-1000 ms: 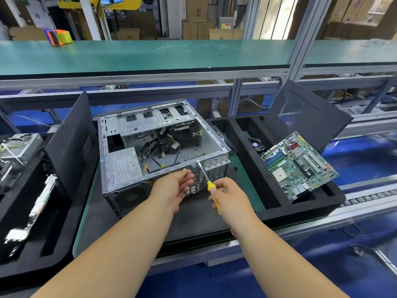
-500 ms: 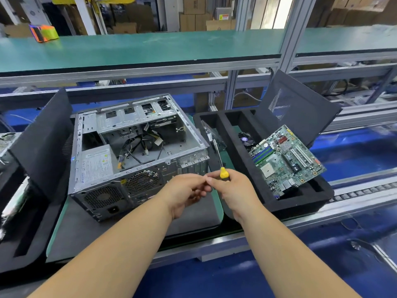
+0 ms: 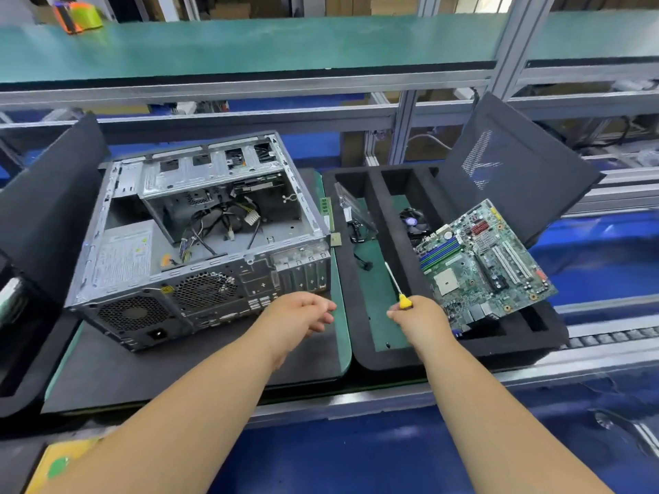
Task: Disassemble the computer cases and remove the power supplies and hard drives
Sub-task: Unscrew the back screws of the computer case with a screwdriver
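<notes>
- Two hands: right hand [image 3: 422,320] gripping one yellow-handled screwdriver [image 3: 396,287], shaft aimed toward 11 o'clock; left hand [image 3: 299,317] loosely curled, grasping nothing.
- One open computer case [image 3: 199,237] at 10 o'clock, power supply [image 3: 123,256] inside its left end.
- One motherboard [image 3: 481,262] at 2 o'clock, tilted on one black foam tray [image 3: 360,351].
- Since half a second ago: hands parted, no longer touching; screwdriver shifted right, over the tray.
- Green-matted worktop [image 3: 340,333]; green upper shelf [image 3: 249,48], aluminium framing, cardboard boxes at 12 o'clock.
</notes>
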Available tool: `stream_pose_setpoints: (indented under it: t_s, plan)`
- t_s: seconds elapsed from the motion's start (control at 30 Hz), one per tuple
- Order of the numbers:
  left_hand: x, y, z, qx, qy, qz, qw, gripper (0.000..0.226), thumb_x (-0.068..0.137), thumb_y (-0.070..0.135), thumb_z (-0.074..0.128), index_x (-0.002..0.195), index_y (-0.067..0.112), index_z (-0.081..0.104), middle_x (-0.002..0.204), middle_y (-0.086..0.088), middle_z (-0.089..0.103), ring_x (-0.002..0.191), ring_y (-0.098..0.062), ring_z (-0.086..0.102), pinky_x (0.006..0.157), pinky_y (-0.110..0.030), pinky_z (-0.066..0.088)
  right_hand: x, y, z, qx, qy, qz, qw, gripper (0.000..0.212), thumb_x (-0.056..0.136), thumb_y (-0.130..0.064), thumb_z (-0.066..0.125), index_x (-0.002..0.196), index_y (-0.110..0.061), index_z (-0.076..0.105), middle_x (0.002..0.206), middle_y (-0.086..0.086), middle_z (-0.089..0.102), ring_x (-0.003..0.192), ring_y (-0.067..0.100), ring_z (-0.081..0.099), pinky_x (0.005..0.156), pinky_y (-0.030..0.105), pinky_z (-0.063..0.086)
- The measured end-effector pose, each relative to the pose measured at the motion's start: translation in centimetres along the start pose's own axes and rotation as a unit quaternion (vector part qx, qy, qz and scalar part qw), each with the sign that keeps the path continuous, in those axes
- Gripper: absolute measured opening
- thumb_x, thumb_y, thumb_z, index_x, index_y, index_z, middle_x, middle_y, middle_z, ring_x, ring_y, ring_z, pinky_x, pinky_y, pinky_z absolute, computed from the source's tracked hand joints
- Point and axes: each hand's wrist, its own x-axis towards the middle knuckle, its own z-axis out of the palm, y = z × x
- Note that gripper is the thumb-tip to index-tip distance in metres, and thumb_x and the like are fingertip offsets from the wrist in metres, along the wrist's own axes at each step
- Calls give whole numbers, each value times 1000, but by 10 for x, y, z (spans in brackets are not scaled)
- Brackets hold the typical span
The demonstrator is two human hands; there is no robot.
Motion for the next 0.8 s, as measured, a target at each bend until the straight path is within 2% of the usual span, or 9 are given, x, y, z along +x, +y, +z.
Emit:
stream_pose_setpoints:
  t_s: [0.1,0.2,0.3,0.37,0.53,0.63,0.7,0.8]
  plan:
    - [0,1,0,30,17,23,999,25,99,20,51,96,28,74,89,10,74,77,-3,66,66,-14,47,4,4,-2,41,-12,4,999,7,91,-22,66,89,-17,68,98,14,70,86,29,61,80,40,50]
    - [-3,8,2,29,26,57,998,25,99,16,53,96,28,74,89,9,74,73,0,65,63,-10,45,2,-2,-9,91,-13,-8,996,15,92,-27,63,93,-12,67,98,20,67,73,25,52,70,38,46]
    - [-11,17,1,18,35,96,995,23,98,13,55,96,26,74,87,8,74,73,-1,65,65,-8,47,-7,-20,-17,126,-12,-39,991,25,89,-30,64,93,-5,59,79,14,60,66,22,47,65,37,43]
    - [-16,22,-5,16,45,122,991,24,96,11,56,94,27,74,85,9,74,74,-2,65,67,-8,47,-17,-37,-20,145,-12,-68,987,19,87,-28,63,85,-11,56,70,4,58,60,19,48,63,36,42]
    - [-33,27,-33,54,84,170,980,24,94,13,60,94,33,73,85,12,73,77,-3,65,78,-18,49,-51,-84,-8,197,-42,-124,972,7,85,-17,58,78,-17,56,68,-1,61,45,7,51,58,29,39]
    - [-43,22,-59,76,128,185,971,25,93,16,62,93,38,72,85,13,73,82,-8,66,81,-26,51,-72,-106,11,189,-84,-152,967,9,87,-15,57,78,-16,58,68,-1,63,50,9,55,63,33,45]
    - [-49,16,-78,91,159,187,965,25,92,17,62,90,41,71,84,14,72,83,-11,66,81,-29,53,-84,-119,26,172,-116,-164,964,7,89,-15,58,82,-14,58,73,2,65,52,10,59,62,31,44]
    - [-57,2,-109,121,209,195,951,20,91,19,65,89,39,70,83,17,69,79,-2,63,76,-26,51,-101,-134,49,149,-156,-169,962,9,93,-16,57,85,-15,60,75,2,66,49,9,60,54,22,43]
